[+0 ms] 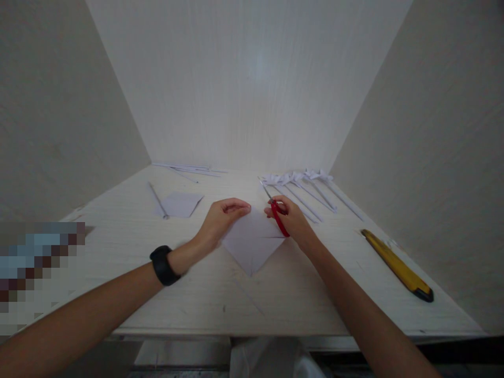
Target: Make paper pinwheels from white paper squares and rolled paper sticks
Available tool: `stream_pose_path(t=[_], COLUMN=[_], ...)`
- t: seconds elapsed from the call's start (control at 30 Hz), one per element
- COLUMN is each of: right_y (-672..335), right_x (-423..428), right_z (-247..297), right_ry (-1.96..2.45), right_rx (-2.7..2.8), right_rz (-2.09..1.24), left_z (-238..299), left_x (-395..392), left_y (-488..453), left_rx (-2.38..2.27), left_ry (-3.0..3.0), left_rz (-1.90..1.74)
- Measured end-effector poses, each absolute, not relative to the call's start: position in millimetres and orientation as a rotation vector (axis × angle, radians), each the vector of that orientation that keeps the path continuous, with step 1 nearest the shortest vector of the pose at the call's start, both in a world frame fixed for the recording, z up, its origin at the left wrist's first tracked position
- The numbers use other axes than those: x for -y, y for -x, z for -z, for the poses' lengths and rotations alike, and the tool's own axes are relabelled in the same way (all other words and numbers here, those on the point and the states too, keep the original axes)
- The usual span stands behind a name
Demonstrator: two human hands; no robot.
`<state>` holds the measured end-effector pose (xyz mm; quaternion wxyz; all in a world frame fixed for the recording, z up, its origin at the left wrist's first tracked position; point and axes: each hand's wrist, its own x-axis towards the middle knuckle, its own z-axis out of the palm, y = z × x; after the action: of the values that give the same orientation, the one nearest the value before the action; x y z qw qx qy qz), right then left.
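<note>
A square white sheet of paper lies turned cornerwise in front of me, with a slit running in from its right corner. My left hand pinches the paper near its far corner; a black band circles that wrist. In my right hand is a pair of scissors with red handles. Their blades point up and away to the left, off the sheet, and look closed. The fingertips of both hands are a short way apart over the far part of the sheet.
Several paper pinwheels on rolled sticks lie at the back right. Thin paper sticks rest at the back left, near more paper squares and a rolled paper tube. A yellow box cutter lies right, beside the wall.
</note>
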<state>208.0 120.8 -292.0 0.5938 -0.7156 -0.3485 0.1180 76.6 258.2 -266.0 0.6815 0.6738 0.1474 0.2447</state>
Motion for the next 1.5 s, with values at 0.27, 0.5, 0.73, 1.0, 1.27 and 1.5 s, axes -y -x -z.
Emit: stream_pose_path(t=[0.27,0.5,0.73,1.0,1.27,1.5], right_y=[-202,-192,-191,-198,-199,-201], right_x=[-120,-116,-116,-114,-114,-115], right_z=[285,272,270,272,274,275], right_ry=[1.610,1.565,1.546,1.565,1.500,1.494], right_rx=[0.777,0.712,0.645,0.517,0.488,0.492], right_rz=[-0.326,-0.500,-0.545,-0.495,-0.458,-0.439], left_z=[266,272,272,273,273,271], left_x=[-259,-265,-267,-270,-268,-265], left_y=[-75,-77,-77,-79,-79,-77], left_rx=[-0.288,-0.228,-0.267,-0.329,-0.326,-0.320], left_ry=[-1.529,-1.597,-1.568,-1.445,-1.431,-1.443], left_rz=[-0.529,-0.592,-0.619,-0.751,-0.719,-0.636])
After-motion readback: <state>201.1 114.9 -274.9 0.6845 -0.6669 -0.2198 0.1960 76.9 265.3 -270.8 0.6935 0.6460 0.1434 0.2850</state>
